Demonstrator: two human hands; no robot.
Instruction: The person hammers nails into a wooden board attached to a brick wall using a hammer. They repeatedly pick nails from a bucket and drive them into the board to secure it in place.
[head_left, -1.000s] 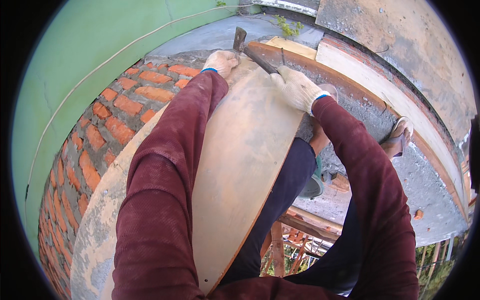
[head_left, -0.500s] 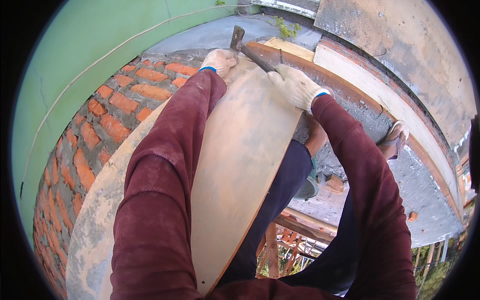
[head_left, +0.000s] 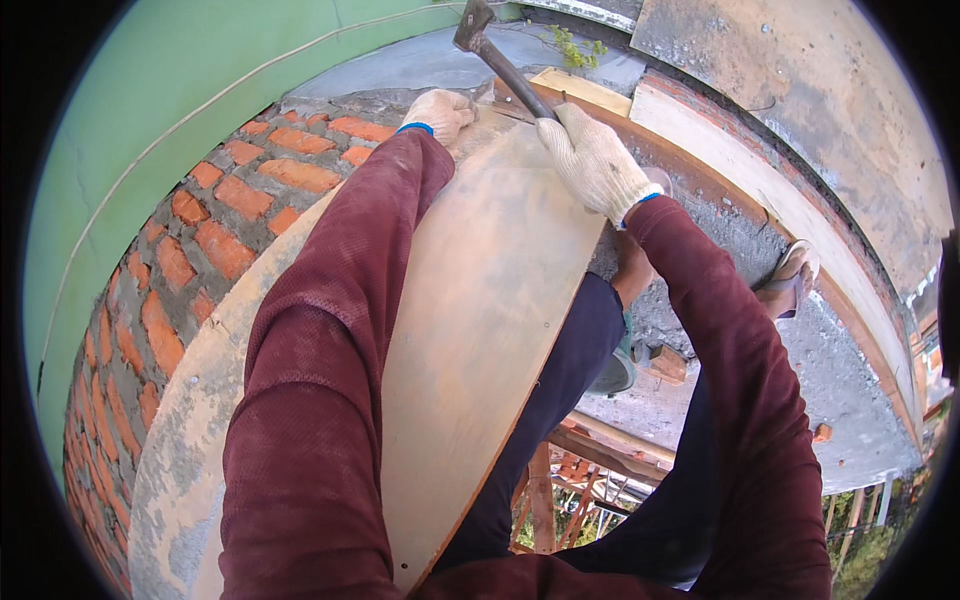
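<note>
A hammer (head_left: 508, 72) with a dark handle is in the grip of my right hand (head_left: 598, 168), which wears a cream knitted glove. Its head is raised beyond the far end of a long plywood panel (head_left: 485, 300). My left hand (head_left: 440, 112), gloved alike, rests at that far end, against the panel's left corner. Its fingers are closed, and whatever they pinch is too small or hidden to tell. The panel runs from there toward my body, beneath my left forearm and beside my dark-trousered leg (head_left: 570, 350).
Left stands a brick wall (head_left: 225, 245) with grey mortar, beside a green wall (head_left: 130, 130) with a cable. Right are long wooden boards (head_left: 690, 125), a sandalled foot (head_left: 793, 275), a green bucket (head_left: 618, 372) and a brick piece (head_left: 667, 364). Wooden poles (head_left: 610, 455) show below, over a drop.
The hammer's head has risen up and away from my left hand, my right wrist tilting with it. My left hand stays at the panel's far end.
</note>
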